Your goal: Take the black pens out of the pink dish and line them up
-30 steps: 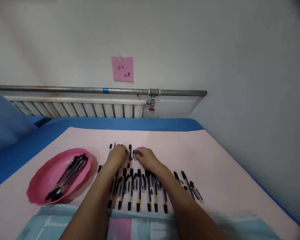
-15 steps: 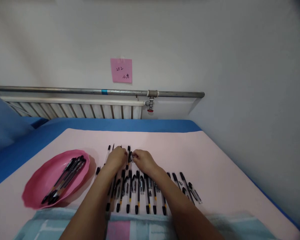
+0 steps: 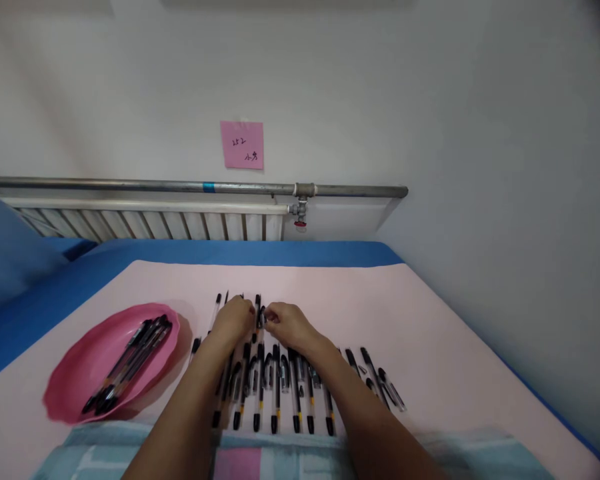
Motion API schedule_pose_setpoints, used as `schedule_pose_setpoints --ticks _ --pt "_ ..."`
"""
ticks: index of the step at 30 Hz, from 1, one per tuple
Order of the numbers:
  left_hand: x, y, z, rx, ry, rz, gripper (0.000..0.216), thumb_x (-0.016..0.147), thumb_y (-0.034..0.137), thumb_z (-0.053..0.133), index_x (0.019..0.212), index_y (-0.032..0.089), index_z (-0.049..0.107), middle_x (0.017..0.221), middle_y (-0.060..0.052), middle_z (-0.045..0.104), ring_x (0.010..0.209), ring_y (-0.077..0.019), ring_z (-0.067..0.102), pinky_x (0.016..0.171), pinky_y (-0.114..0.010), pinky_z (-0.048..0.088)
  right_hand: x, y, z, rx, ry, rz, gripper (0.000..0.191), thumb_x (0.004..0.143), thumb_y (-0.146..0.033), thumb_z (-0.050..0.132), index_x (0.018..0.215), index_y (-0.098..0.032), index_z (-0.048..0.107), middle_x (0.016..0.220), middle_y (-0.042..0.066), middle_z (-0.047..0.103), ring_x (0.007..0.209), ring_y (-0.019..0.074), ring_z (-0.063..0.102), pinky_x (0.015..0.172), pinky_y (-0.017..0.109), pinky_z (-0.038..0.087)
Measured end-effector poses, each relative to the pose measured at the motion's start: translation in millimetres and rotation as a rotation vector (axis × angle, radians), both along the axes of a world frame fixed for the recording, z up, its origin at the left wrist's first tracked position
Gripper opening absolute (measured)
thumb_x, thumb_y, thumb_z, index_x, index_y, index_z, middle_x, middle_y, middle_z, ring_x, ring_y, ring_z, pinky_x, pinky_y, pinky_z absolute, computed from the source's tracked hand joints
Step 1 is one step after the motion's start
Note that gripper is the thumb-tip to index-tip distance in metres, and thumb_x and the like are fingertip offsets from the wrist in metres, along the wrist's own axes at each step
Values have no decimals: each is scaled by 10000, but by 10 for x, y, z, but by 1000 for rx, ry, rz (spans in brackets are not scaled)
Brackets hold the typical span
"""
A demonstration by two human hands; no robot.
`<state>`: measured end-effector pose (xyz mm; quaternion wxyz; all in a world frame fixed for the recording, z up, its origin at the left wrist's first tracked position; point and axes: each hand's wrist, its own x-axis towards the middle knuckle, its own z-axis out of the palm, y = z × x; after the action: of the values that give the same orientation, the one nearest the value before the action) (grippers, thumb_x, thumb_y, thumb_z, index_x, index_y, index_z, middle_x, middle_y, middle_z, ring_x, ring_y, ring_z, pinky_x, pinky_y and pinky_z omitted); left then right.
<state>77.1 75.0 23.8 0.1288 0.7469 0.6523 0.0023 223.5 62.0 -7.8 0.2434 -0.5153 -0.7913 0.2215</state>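
Note:
Both of my hands are at the far end of the laid-out pens. My left hand [image 3: 236, 317] is curled over the far-left group, its fingertips beside an upright-lying black pen barrel [image 3: 257, 320]; what those fingers hold is hidden. On the other side of that barrel, my right hand [image 3: 289, 323] pinches a clear and black pen cap [image 3: 263, 316]. Nearer to me lies a row of capless gel pens [image 3: 276, 390] with black ends and yellowish bands. Loose caps [image 3: 285, 372] lie among them. My forearms cover part of the row.
A pink scalloped plate [image 3: 63, 393] at left holds a bundle of black pens [image 3: 135, 363]. More pens and caps [image 3: 393, 388] lie right of my right forearm. Pale pink paper [image 3: 455, 360] covers the surface. A pipe [image 3: 355, 191] and radiator [image 3: 150, 223] run along the wall.
My hands stay in nearly the same place, with the right fingers shifting slightly at the cap. The whole view has moved down a little in the picture.

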Motion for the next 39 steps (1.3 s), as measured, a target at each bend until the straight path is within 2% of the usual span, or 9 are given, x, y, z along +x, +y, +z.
schedule_pose_setpoints --ticks 14,17,22,25,28,31,35,39 --pt "7 3 8 24 -64 6 287 731 133 449 873 168 696 929 -113 668 880 -209 611 769 -267 436 -9 9 -47 82 -2 -24 140 698 -113 512 774 -187 604 732 10 598 678 130 517 619 220 356" --pt "20 -31 86 77 -72 35 307 752 127 421 909 138 685 965 -142 646 895 -216 604 774 -275 433 -13 8 -5 99 32 -11 165 727 -123 487 823 -181 609 753 20 605 710 137 529 653 229 375" --pt "-26 -131 265 207 -69 114 309 820 210 384 964 201 657 991 -80 627 892 -174 594 777 -242 420 -13 21 80 158 95 -5 163 751 -146 446 798 -167 602 775 45 607 744 160 543 686 264 395" --pt "-226 -218 346 266 -50 207 295 832 257 385 963 208 645 978 -66 627 874 -162 593 760 -229 420 5 32 112 189 93 -5 167 765 -177 436 802 -176 599 789 42 613 754 165 553 691 275 403" --pt "-586 -381 408 310 -18 314 319 840 246 365 1030 176 612 1024 -83 621 908 -158 581 788 -221 407 25 2 169 213 91 -17 179 767 -166 427 817 -178 599 803 47 615 757 166 558 696 281 411" --pt "-1021 -578 409 324 49 463 371 844 220 312 1090 123 572 1086 -139 602 1001 -221 549 832 -288 394 30 -55 275 248 110 -23 193 759 -132 424 821 -173 603 813 55 616 766 165 560 711 284 420" --pt "-1468 -770 262 227 135 653 375 804 240 350 1023 62 598 1020 -225 621 929 -335 582 740 -394 428 -1 -147 448 281 124 -8 194 765 -118 424 827 -165 602 823 62 612 762 163 559 711 285 429" --pt "-1604 -795 49 135 123 690 330 785 207 368 844 64 659 858 -199 672 815 -312 624 670 -347 443 -45 -265 573 309 125 33 199 790 -135 417 875 -168 595 860 67 607 788 167 554 721 298 433"
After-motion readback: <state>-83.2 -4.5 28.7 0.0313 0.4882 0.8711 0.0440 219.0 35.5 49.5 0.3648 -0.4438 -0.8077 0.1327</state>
